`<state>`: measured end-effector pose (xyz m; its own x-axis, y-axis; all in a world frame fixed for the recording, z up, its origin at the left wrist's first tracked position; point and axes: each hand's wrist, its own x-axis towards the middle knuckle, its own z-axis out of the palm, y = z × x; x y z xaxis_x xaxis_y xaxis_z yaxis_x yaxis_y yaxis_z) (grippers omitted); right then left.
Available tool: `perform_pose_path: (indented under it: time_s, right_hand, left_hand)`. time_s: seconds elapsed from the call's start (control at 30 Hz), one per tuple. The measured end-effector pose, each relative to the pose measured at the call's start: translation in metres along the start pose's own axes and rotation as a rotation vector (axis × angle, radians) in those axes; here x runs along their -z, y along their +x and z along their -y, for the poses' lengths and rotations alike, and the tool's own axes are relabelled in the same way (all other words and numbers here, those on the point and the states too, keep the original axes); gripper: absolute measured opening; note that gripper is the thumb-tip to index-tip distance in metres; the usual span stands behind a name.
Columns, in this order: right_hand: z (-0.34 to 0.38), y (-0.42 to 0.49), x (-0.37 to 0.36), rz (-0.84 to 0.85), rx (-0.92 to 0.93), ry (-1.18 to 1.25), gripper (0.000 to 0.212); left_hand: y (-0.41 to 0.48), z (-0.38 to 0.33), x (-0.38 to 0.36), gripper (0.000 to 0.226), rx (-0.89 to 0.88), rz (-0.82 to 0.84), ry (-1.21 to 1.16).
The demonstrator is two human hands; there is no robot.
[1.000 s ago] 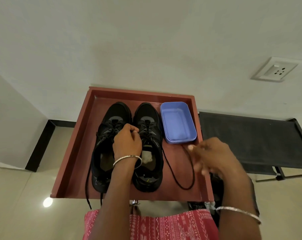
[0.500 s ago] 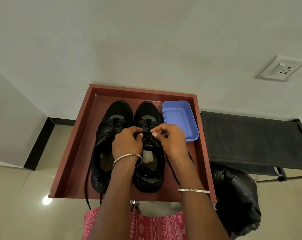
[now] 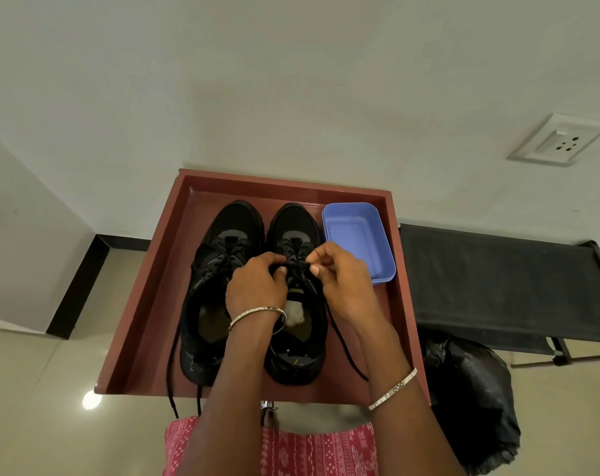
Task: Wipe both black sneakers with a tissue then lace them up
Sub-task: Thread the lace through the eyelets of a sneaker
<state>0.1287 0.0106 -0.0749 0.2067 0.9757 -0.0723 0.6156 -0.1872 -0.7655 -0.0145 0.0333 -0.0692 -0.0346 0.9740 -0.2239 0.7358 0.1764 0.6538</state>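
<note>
Black on black makes the centre of the frame hard to read, so trust only the outlines there. Your two sneakers stand side by side with toes toward the top of the frame, inside a reddish-brown tray (image 3: pixel 144 304). The sneaker on the left (image 3: pixel 230 231) and the sneaker on the right (image 3: pixel 295 225) sit so close that you cannot tell whether their inner sides touch. Your left hand (image 3: pixel 257 286) and your right hand (image 3: pixel 343 280) meet over the tongue of the sneaker on the right, both with fingers curled and fingertips pinching its lace (image 3: pixel 343 345). Which eyelet the lace passes through is lost against the dark upper. One end of that lace trails across the tray floor toward the lower right. Your left wrist hides much of that sneaker's opening, where a pale crumpled tissue (image 3: pixel 296 316) shows just beside your bangle (image 3: pixel 257 312). On the sneaker on the left, the loose laces (image 3: pixel 169 379) hang over the tray's near edge, their ends dangling close to a pink patterned cloth (image 3: pixel 291 451) at the bottom of the frame. A blue tub (image 3: pixel 357 235) sits in the tray's upper right corner, just beside the toe of the sneaker on the right, and your right hand covers its near left corner. A black bag (image 3: pixel 470 400) at the lower right is partly hidden behind the tray and your forearm.
</note>
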Motion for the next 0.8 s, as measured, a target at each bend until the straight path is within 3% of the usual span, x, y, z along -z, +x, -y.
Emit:
perform_pose_path:
  time_s: [0.1, 0.3, 0.43, 0.57, 0.8]
  right_hand:
    - [0.0, 0.002, -0.002, 0.001, 0.001, 0.003, 0.016]
    - [0.006, 0.002, -0.011, -0.059, 0.107, -0.265, 0.013]
    - [0.002, 0.001, -0.008, -0.085, 0.057, -0.179, 0.012]
    - [0.001, 0.003, -0.005, -0.074, -0.036, -0.046, 0.009]
    - [-0.003, 0.004, -0.003, -0.03, -0.052, 0.013, 0.011]
  left_hand:
    - [0.001, 0.001, -0.001, 0.025, -0.001, -0.01, -0.006]
    - [0.0, 0.001, -0.002, 0.029, -0.018, -0.013, -0.027]
    - [0.004, 0.001, -0.003, 0.031, -0.015, 0.011, -0.057]
    - [0.006, 0.003, -0.006, 0.016, -0.008, -0.037, -0.146]
    - [0.012, 0.002, -0.009, 0.014, -0.118, -0.021, -0.046]
